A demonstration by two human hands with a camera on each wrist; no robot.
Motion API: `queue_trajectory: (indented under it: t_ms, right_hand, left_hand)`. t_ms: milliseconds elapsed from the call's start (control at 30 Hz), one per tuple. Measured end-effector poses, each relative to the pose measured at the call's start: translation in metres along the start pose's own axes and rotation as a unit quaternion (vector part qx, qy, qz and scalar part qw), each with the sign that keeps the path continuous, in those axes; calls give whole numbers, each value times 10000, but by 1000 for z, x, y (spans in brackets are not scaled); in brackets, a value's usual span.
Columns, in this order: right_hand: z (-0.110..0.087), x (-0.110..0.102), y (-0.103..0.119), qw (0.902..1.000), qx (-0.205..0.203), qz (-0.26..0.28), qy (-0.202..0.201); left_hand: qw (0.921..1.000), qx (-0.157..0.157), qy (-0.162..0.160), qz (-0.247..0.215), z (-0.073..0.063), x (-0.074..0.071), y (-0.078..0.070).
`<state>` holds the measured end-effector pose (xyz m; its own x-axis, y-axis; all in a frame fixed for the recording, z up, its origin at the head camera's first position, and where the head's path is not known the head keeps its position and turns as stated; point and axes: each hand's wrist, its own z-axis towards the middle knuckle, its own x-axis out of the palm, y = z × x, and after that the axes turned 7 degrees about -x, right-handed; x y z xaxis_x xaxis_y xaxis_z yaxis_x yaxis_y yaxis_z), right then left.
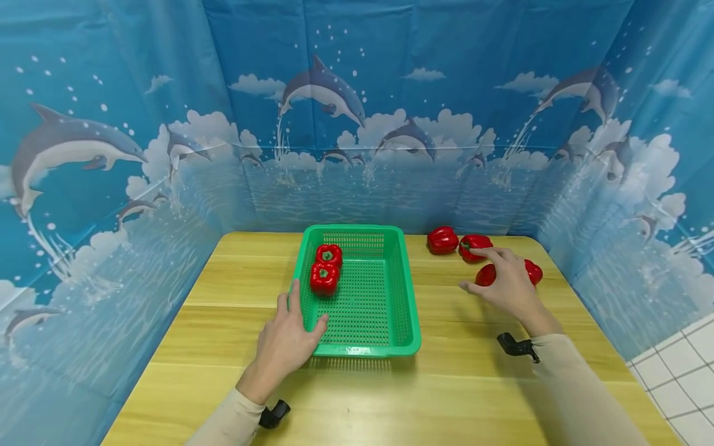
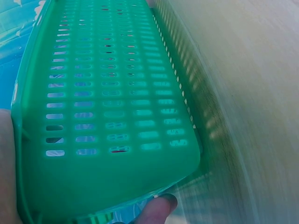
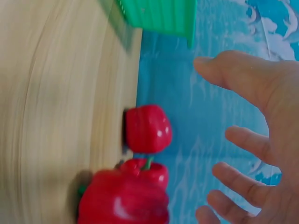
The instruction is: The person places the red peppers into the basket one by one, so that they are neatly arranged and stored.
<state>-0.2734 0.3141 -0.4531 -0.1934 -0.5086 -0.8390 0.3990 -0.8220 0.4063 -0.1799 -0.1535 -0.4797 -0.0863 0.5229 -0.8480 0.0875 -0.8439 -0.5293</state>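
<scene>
A green plastic basket [image 1: 413,310] with slotted walls holds two red bell peppers [image 1: 325,278] near its left wall. At the basket's near left corner is my left hand [image 1: 287,344], gripping the rim with the thumb over it and the fingers along the outer side. In the left wrist view the perforated basket wall [image 2: 112,177] fills much of the picture. My right hand [image 1: 504,285] hovers over red peppers [image 1: 486,274] on the right, thumb and fingers spread, holding nothing. Part of these peppers is hidden behind it. The right wrist view shows a nearby pepper [image 3: 124,200] below the hand.
Farther back on the wooden table [image 1: 223,371] lie two more red bell peppers, one at the left [image 1: 442,240] and one beside it [image 1: 475,246]. A blue dolphin-print curtain [image 1: 346,192] stands along the table's back and sides. White tiles [image 1: 675,365] show at lower right.
</scene>
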Motion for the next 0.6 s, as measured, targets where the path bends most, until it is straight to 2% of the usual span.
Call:
queue_trajectory:
  t_ms: [167, 433, 600]
  right_hand:
    - [-3, -5, -19, 9996, 174, -217, 25]
    - [-13, -4, -37, 9965, 481, -315, 598]
    - [-15, -2, -41, 9950, 567, -317, 758]
  left_hand:
    - [10000, 30, 6, 20, 0, -2, -1]
    - [10000, 3, 21, 24, -1, -3, -2]
    - [10000, 3, 38, 22, -1, -4, -4]
